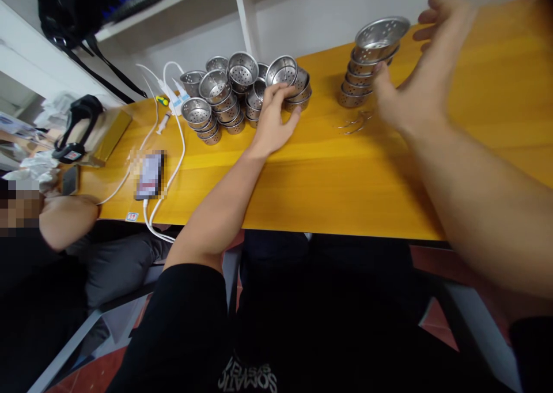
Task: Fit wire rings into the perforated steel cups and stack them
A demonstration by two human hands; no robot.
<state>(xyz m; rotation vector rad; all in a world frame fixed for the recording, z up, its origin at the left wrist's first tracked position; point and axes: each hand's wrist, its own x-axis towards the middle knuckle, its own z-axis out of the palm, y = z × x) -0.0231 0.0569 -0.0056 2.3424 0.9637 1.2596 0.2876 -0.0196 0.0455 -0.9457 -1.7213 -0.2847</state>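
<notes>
1. Perforated metal cups stand on the smooth, orange-yellow wooden table (302,185): round, shiny, flared at the rim and dotted with small holes.
2. In the right-hand stack (360,84) I count about five cups nested upright (they sit so tightly that one could escape me), the widest-looking on top and leaning a little.
3. The left-hand cluster (216,113) holds several stacks, crowded together; the overlaps keep me from an exact count, but at least seven rims show.
4. Thin, curved metal wires (356,123) lie on the wood just in front of the right-hand stack; their number I cannot tell.
5. The person's right hand (415,64) is spread wide, thumb tip overlapping the stack's side and the other fingers beyond its top cup; contact is unclear.
6. The left hand (276,119) curves loosely, thumb apart from fingers, at the cluster's near right edge; whether it touches a cup I cannot tell.
</notes>
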